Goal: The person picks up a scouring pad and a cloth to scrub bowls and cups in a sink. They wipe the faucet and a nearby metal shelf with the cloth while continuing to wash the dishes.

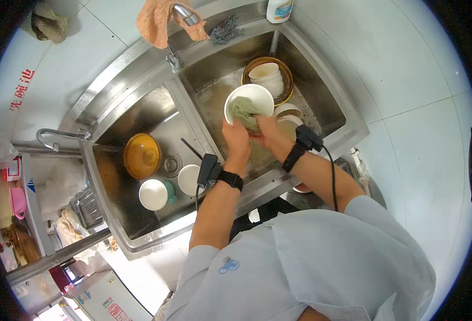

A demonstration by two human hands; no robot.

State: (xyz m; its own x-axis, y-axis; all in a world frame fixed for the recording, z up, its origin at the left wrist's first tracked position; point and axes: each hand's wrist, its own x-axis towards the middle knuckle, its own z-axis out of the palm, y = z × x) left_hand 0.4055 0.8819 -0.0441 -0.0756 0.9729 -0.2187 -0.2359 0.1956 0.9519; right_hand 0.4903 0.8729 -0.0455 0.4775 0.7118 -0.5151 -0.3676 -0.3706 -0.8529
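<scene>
Over the right basin, my left hand [236,138] grips a white bowl [264,95] by its near side, the bowl's opening tilted up toward me. My right hand [268,130] is closed on a pale green cloth [242,108] pressed against the inside of that bowl. Part of the fingers is hidden by the cloth and the rim. Just beyond the bowl, a stack of white bowls [268,80] stands in a brown basin [288,72]. More light-coloured bowls [288,111] lie beside my right hand, partly covered by it.
In the left basin [112,214] are a yellow-brown bowl [142,156], a white bowl [153,195] and another white bowl [189,179] near a drain. A faucet [175,58] draped with an orange cloth [153,24] rises behind the divider. A scouring pad [225,31] and a bottle [280,10] sit on the back rim.
</scene>
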